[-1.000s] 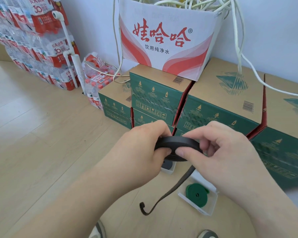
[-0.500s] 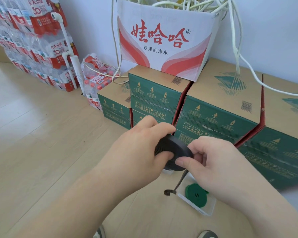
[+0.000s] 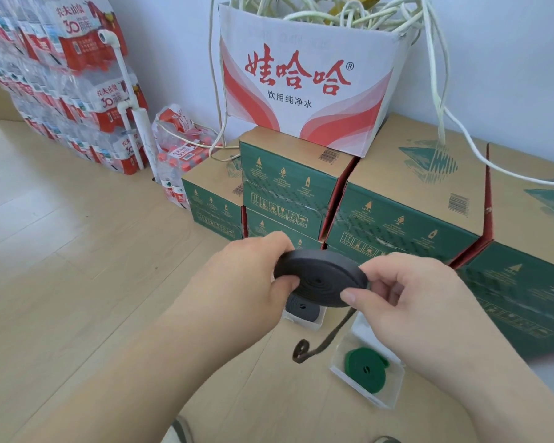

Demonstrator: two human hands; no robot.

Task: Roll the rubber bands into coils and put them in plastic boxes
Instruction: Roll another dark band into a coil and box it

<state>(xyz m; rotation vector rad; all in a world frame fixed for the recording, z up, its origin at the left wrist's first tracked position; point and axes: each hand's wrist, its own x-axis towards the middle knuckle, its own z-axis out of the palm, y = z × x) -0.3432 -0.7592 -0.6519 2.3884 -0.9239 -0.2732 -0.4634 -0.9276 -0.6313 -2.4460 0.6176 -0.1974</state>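
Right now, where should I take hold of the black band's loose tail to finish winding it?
Pinch the tail on its straight stretch just below the black coil, coming from the right hand side. It hangs free there; the lower end curls up and would likely twist when pinched.

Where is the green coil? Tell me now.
Head view, lower right: the green coil lies in a clear plastic box on the floor, below the right hand, right of the black band's dangling tail.

Storeroom. Evidence: sealed green cartons (image 3: 406, 199) stacked on wood floor (image 3: 61, 266); shrink-wrapped water packs (image 3: 64, 84) piled against wall; open carton of cables (image 3: 307, 78) on top.
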